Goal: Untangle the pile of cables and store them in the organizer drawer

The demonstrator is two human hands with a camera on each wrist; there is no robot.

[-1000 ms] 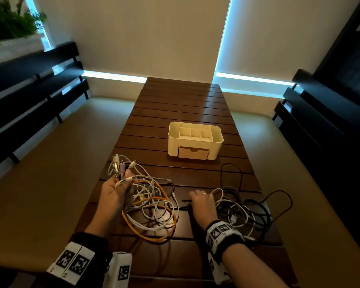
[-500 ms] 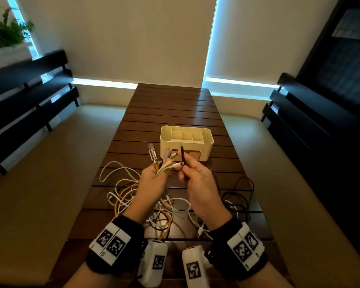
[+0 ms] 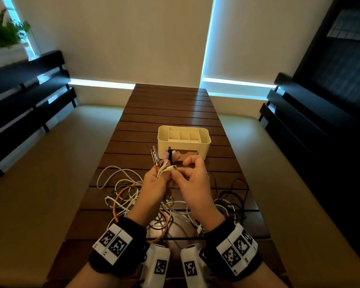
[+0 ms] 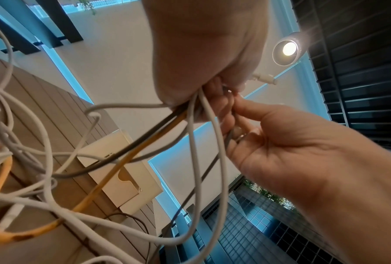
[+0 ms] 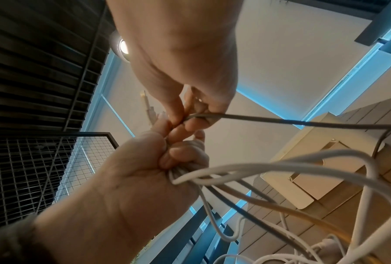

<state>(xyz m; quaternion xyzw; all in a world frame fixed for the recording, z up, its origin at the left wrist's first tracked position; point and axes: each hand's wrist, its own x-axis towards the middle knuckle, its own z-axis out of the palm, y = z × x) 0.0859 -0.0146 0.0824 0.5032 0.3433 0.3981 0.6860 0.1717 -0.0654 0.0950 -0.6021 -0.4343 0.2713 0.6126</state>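
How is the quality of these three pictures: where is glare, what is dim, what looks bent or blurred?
Head view: dim room, cyan light strips glare along the wall; wide lens bows the table edges. Left wrist view: a ceiling spotlight flares; the near right hand looks soft. Right wrist view: the same lamp glares behind the right hand; white cables loom large, slightly blurred.

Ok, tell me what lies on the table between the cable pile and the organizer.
Head view: nothing, just bare table slats between cable pile and organizer.
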